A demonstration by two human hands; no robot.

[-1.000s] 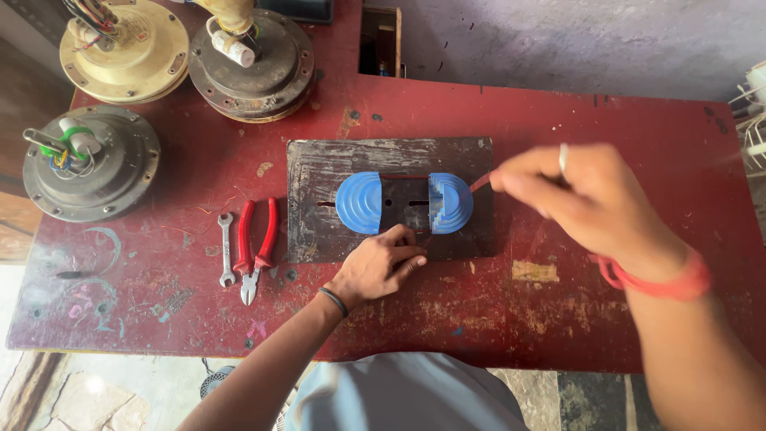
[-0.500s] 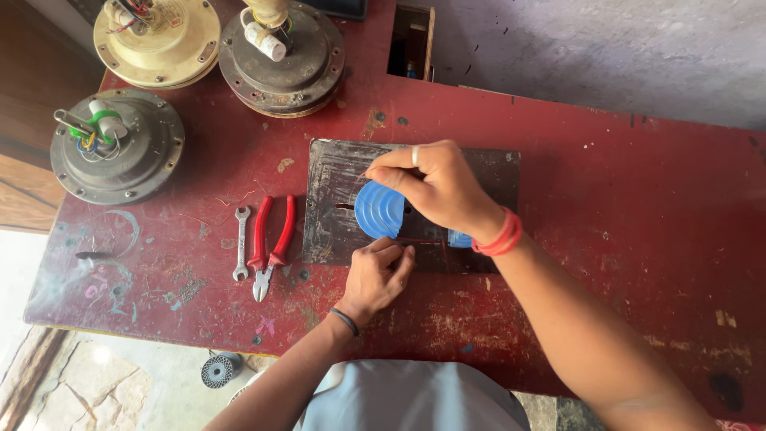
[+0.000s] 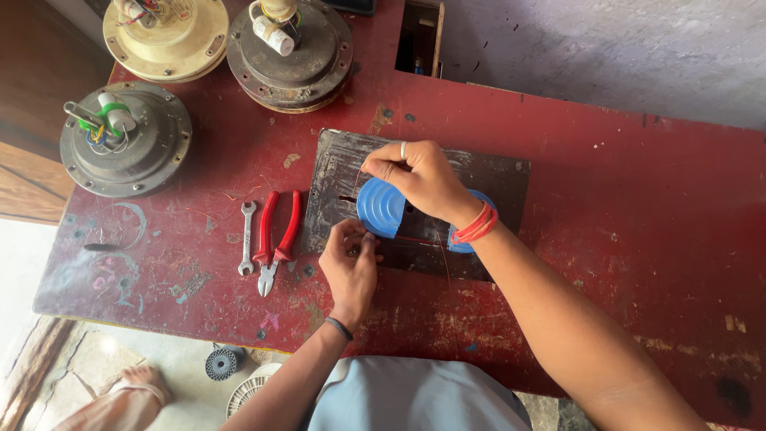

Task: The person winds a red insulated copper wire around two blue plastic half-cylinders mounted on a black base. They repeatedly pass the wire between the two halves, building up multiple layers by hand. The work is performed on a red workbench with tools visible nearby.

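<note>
In the head view, a blue former (image 3: 381, 207) is seen on a dark plate (image 3: 503, 179) on the red desk (image 3: 638, 207). A thin wire (image 3: 361, 169) is pinched by the right hand (image 3: 419, 179) above it. The left hand (image 3: 349, 263), fingers (image 3: 363, 243) pressed together, is held just below the former. Pliers (image 3: 275, 239) lie left.

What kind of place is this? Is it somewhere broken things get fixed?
Probably a small fan repair workshop. Opened ceiling-fan motors sit on a worn red workbench, beside red-handled pliers and a small spanner.
</note>
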